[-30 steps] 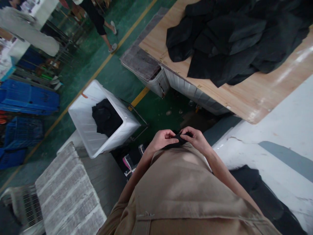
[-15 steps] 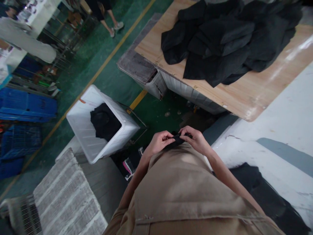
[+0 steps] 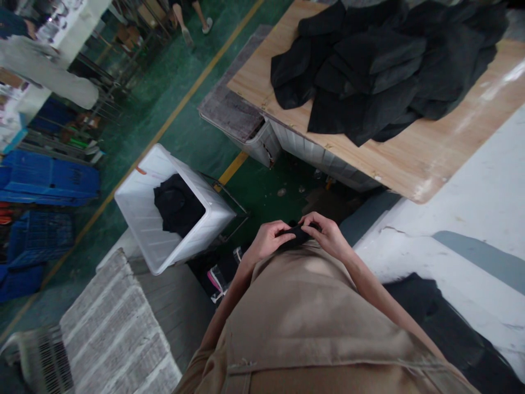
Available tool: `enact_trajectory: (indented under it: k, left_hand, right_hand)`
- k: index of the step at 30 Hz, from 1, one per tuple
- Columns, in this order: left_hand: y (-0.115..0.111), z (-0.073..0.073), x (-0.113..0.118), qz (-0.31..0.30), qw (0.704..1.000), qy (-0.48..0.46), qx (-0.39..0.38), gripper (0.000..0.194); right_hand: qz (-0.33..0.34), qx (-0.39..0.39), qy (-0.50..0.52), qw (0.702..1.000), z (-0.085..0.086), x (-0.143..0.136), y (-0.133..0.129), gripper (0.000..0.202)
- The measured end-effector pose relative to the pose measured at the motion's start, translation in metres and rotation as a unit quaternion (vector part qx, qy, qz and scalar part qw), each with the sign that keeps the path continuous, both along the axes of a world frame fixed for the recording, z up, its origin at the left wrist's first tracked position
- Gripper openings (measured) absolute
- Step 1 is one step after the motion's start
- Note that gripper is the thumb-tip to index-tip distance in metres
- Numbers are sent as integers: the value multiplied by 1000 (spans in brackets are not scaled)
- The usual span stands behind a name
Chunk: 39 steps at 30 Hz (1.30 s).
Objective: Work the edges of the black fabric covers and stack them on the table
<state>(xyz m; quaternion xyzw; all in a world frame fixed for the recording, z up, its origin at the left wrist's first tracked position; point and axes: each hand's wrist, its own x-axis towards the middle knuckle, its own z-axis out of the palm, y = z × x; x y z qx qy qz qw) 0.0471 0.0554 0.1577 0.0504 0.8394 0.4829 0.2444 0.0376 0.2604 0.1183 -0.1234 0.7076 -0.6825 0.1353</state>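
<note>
Close in front of my body, a piece of black fabric (image 3: 296, 236) is stretched between my two hands. My left hand (image 3: 269, 241) pinches its left part between thumb and fingers. Beside it, my right hand (image 3: 325, 232) pinches the right part the same way. Most of the fabric is hidden behind the front of my brown apron (image 3: 299, 306). On the wooden board (image 3: 463, 148) ahead lies a large heap of black cloth pieces (image 3: 369, 71). More black cloth (image 3: 447, 323) lies to the right on a white surface (image 3: 455, 268).
A white plastic bin (image 3: 139, 219) with black cloth (image 3: 178, 205) in it stands at left. Nearer is a bin with a grey, white-striped cover (image 3: 115, 328). Blue crates (image 3: 49, 175) stand at far left. Across a yellow floor line (image 3: 176, 120), a person's legs (image 3: 192, 19) show.
The person across the floor has stepped further toward the top edge. The view has shifted very slightly. Both my hands keep their pinch on the fabric in nearly the same place.
</note>
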Motion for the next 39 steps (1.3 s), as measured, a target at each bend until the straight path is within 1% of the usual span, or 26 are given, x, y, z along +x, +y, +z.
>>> enact_trajectory:
  k: [2,5,7,10,13,18,22,25,28,35,39]
  left_hand:
    - [0,-3,1,7,1000,-5,2,24]
    - [1,-4,1,9,1000,-10,12,23]
    - [3,-2,1,3,1000,-8,20,24]
    - [4,1,0,-5,1000,0,23,28]
    - [3,0,-1,-2,1000,11,14,33]
    - [0,-11,0,6,1000,-18,25,37]
    - [1,-15,1,28,999,-23,14,38]
    - [1,-16,0,24,999,-22,6,38]
    - [1,-15,-1,21,1000,-13,16,40]
    - [2,-14,-2,52,998,-11,22,46]
    - [-1,-14,-1,46,999,-14,21,50]
  right_hand:
    - [30,6,25,999,1,-1,2,10]
    - [76,36,72,994,2,-3,4,9]
    - [91,54,92,990,1,-4,4,8]
    - [91,63,102,989,-1,-4,2,8]
    - [92,56,104,989,-1,-2,0,9]
    - [132,21,102,986,-1,0,0,17]
    - [127,-3,85,988,-4,1,1,16]
    - [106,-7,59,993,-7,1,0,13]
    - [82,-17,38,996,-8,1,-3,11]
    - [59,-8,14,998,-10,3,-5,10]
    - [49,-7,1,999,-12,3,-6,8]
